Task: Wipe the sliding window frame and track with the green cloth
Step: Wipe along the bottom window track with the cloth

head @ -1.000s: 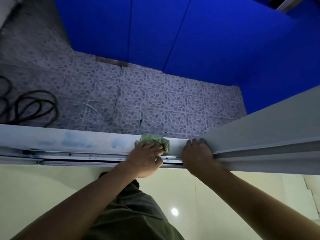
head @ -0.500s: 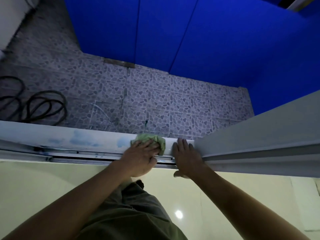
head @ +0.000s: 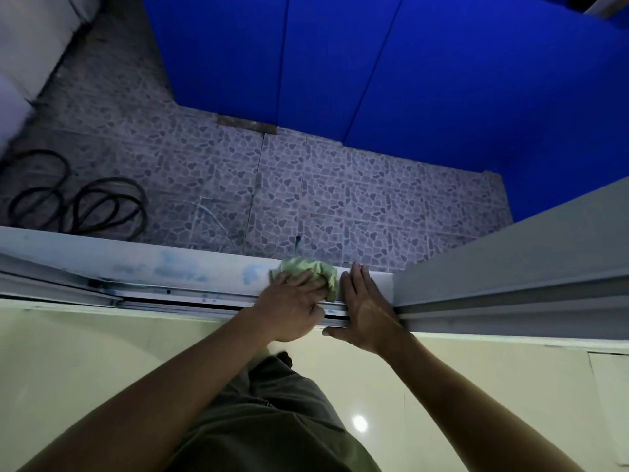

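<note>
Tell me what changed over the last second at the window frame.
The right hand let go of the sliding panel's edge and now lies flat, fingers straight, on the frame beside the green cloth. The left hand is still pressing the cloth onto the frame at about the same spot. The blue smears remain.

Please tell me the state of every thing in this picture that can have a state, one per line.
green cloth: bunched, pressed onto the frame under the left hand.
left hand: fingers on the cloth.
right hand: flat, fingers straight, on the frame.
window frame: blue smudges left of the cloth.
sliding panel: slid open, edge beside the right hand.
black hose: coiled on the floor.
</note>
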